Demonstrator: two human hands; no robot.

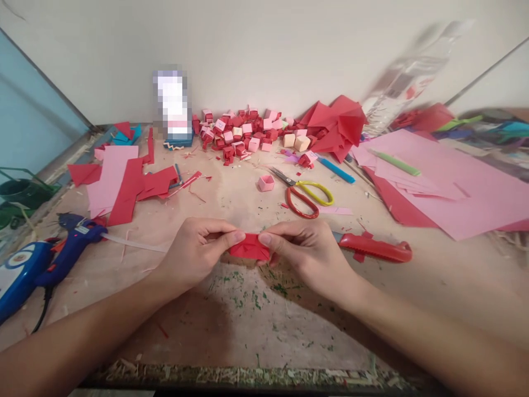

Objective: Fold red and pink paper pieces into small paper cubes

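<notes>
A small folded piece of red paper (249, 247) is pinched between both of my hands over the middle of the worktable (248, 325). My left hand (198, 251) grips its left end with thumb and bent fingers. My right hand (306, 251) grips its right end the same way. A red utility knife (376, 248) lies just right of my right hand. Scissors with one red and one yellow handle (306, 196) lie just beyond my hands, with a single small pink paper box (266, 182) beside them.
A heap of small red and pink paper boxes (243, 135) sits by the back wall. Pink paper sheets (446, 182) cover the right side, red and pink strips (124, 182) the left. A blue glue gun (70, 248) lies at left. A clear plastic bottle (409, 77) leans at back right.
</notes>
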